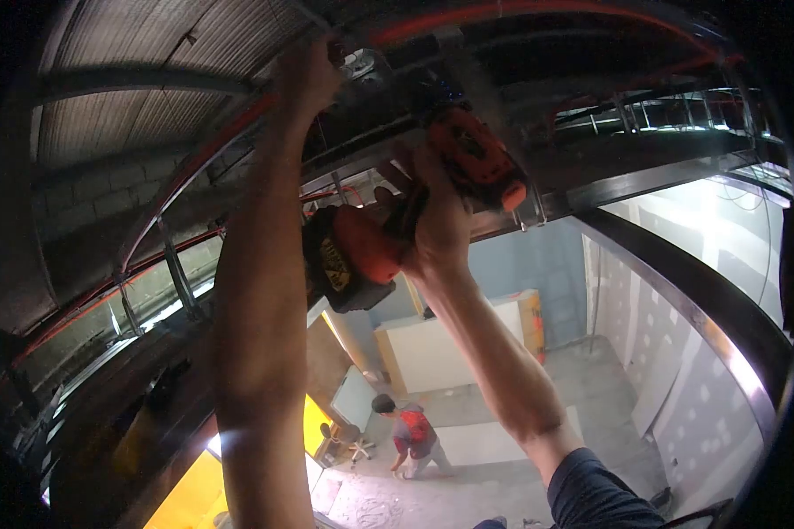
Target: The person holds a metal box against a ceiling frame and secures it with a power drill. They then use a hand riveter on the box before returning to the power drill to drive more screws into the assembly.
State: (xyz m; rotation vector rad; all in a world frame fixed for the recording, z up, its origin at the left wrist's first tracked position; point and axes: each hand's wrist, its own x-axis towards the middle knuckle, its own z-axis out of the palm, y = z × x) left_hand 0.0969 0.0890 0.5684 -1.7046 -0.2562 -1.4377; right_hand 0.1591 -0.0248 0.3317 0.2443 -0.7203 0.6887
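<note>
My right hand (443,216) is wrapped around the grip of a red and black cordless drill (478,159), raised up among the ceiling framing. The drill's battery end (348,256) points down and to the left, and its front end is lost in shadow. Higher up and to the left, my left hand (310,75) reaches into the dark framing with its fingers curled in. Beside those fingers is a small shiny metal piece (358,63). Whether my left hand grips that piece is too dark to make out.
Dark metal beams (670,291) and red-orange piping (503,11) surround my arms, under a corrugated roof (163,115). Far below, a person (415,436) in a red and grey top bends over near a white board (481,443). Spotted wall panels (679,353) stand at right.
</note>
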